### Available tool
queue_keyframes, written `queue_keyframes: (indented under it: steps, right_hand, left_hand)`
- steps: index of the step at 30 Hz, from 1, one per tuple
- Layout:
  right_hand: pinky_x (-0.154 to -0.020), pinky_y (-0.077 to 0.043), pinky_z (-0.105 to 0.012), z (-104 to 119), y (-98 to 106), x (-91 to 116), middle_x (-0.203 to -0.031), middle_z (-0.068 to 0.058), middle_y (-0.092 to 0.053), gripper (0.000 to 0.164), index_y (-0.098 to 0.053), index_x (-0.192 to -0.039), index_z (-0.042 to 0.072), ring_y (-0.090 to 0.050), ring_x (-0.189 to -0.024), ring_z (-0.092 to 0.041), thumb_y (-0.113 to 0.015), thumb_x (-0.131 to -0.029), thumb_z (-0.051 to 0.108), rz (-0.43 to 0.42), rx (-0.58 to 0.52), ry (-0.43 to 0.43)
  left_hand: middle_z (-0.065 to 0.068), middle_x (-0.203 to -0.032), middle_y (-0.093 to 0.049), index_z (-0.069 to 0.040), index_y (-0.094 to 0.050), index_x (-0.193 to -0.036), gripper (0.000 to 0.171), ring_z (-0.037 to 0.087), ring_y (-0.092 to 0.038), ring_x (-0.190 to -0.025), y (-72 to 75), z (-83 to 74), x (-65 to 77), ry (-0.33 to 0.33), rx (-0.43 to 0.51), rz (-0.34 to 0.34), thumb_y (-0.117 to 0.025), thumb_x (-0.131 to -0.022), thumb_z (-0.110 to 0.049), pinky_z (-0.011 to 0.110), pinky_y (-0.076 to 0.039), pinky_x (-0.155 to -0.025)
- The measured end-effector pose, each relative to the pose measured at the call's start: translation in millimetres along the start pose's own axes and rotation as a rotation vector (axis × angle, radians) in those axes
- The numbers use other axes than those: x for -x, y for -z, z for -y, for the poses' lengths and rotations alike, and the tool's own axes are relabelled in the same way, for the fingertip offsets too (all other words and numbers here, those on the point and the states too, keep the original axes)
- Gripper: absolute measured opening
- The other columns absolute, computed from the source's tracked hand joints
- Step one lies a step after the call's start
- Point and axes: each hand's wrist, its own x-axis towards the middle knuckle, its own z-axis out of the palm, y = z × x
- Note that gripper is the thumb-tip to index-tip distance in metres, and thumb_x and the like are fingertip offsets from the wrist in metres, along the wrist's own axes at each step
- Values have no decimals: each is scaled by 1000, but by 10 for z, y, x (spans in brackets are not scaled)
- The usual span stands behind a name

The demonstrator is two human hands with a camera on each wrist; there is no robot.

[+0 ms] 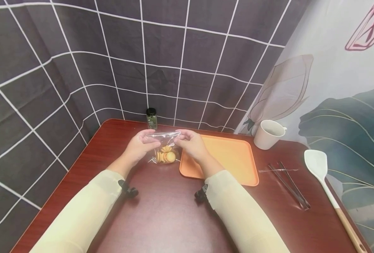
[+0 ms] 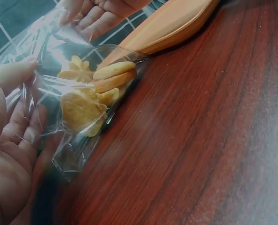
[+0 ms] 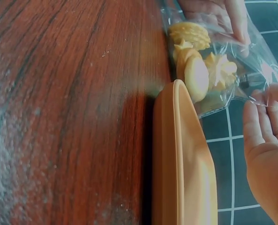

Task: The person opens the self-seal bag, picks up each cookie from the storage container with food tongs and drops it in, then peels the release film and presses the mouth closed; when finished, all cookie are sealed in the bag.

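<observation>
A clear plastic bag (image 1: 163,139) with several yellow cookies (image 1: 166,156) in its lower part is held upright between both hands, near the back of the table. My left hand (image 1: 140,144) pinches its upper left edge between thumb and fingers. On the other side my right hand (image 1: 191,142) pinches the upper right edge. In the left wrist view the cookies (image 2: 85,101) lie bunched toward the bag's bottom, some ridged and some smooth. The right wrist view has the bag's lower corner beside the tray's rim, with the right hand (image 3: 270,136) gripping the film.
An orange tray (image 1: 231,158) lies right of the bag, under my right forearm. Behind the bag stands a green jar (image 1: 151,118) with a black lid. Farther right are a white mug (image 1: 269,134), metal tongs (image 1: 289,186) and a white spatula (image 1: 321,172) with a wooden handle.
</observation>
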Motion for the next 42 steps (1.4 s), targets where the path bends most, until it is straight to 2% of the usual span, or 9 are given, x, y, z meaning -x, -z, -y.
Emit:
queue_keyframes:
  steps: [5,9,13,16,22,29,32,37,42]
  right_hand:
    - [-85,-61,-24,-11,-14,9,-101,-7,-77,47,-68,-138,5,-72,-87,-8,-78,-92,2,7,-43,-5]
    - [-85,-65,-33,-4,-59,19,-119,-14,-75,63,-58,-149,4,-74,-93,-11,-80,-90,1,57,-125,-37]
    - [-85,-65,-30,11,-119,15,-129,-17,-73,71,-54,-153,5,-74,-98,-11,-85,-89,5,72,-93,-30]
    - [-80,-64,-25,11,-158,6,-122,-18,-75,69,-57,-150,7,-74,-92,-11,-86,-88,4,55,-62,-25]
    - [-71,-63,-24,10,-189,8,-105,-13,-80,56,-64,-139,9,-74,-81,-9,-85,-87,2,11,-26,-29]
    - [-67,-59,-24,35,-172,22,-95,-6,-80,51,-69,-132,12,-72,-75,-10,-88,-85,8,-12,18,-48]
    - [-71,-60,-24,23,-151,15,-99,-8,-82,53,-67,-136,10,-74,-80,-9,-86,-87,9,-2,0,-47]
    - [-79,-59,-22,-16,-74,13,-109,-14,-83,51,-66,-139,4,-76,-90,-8,-82,-91,8,-12,-10,-24]
    - [-82,-60,-23,-45,-13,33,-108,-14,-83,47,-68,-136,3,-77,-88,-9,-82,-91,7,-23,-19,-29]
  left_hand:
    - [16,-118,-78,-8,-51,-155,73,6,-74,-96,3,-14,3,14,4,9,-86,-91,-17,22,-60,-85]
    - [5,-108,-78,-7,-51,-154,73,7,-74,-96,-12,-20,3,10,56,18,-85,-90,-11,26,-63,-85]
    - [0,-103,-79,-6,-50,-154,73,7,-75,-95,-30,-29,9,2,78,21,-85,-90,-10,26,-63,-86]
    - [3,-105,-79,-6,-50,-155,73,8,-75,-94,-37,-32,10,-6,71,22,-85,-90,-10,24,-63,-84]
    - [10,-112,-79,-8,-53,-153,71,8,-76,-95,-34,-35,9,11,77,20,-85,-90,-11,24,-63,-83]
    - [-1,-105,-79,-3,-54,-151,69,4,-75,-95,6,-28,11,-14,79,-1,-85,-90,-10,22,-62,-84]
    - [-7,-102,-79,0,-55,-145,61,4,-76,-94,41,-12,25,-2,123,16,-84,-92,-10,23,-63,-83]
    - [-11,-96,-81,1,-60,-127,36,5,-78,-89,153,29,62,39,213,32,-79,-97,-9,25,-65,-80]
    - [-9,-95,-82,-2,-62,-119,21,7,-80,-90,244,48,87,29,298,51,-72,-101,-4,27,-66,-84]
